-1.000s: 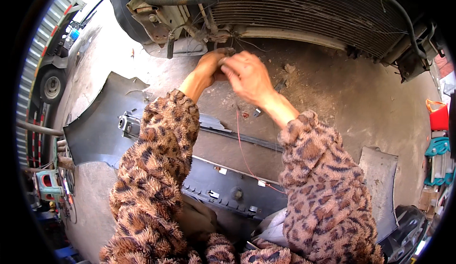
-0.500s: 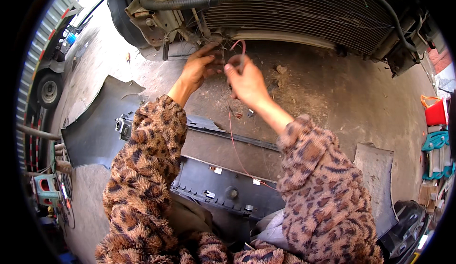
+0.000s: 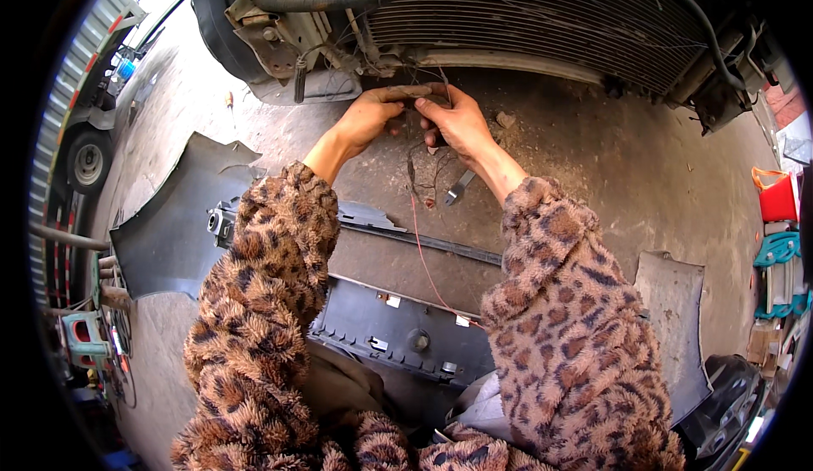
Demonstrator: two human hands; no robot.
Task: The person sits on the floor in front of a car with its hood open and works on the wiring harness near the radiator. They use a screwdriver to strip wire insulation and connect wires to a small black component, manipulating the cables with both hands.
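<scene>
Drawn closer together since the earlier frame, my left hand [image 3: 364, 121] and right hand [image 3: 464, 128] have fingers curled in at the thin wiring [image 3: 412, 170]; what each grips, I cannot tell. It hangs near the radiator's [image 3: 542, 22] lower edge, over the floor [image 3: 593, 174].

Floor [image 3: 584, 162]: brown, dirt-strewn, stretched toward two o'clock. Daylight [image 3: 182, 69]: bright, fell at ten. Stool [image 3: 87, 350]: pale green, stood at eight. Container [image 3: 776, 202]: red, sat at three.
</scene>
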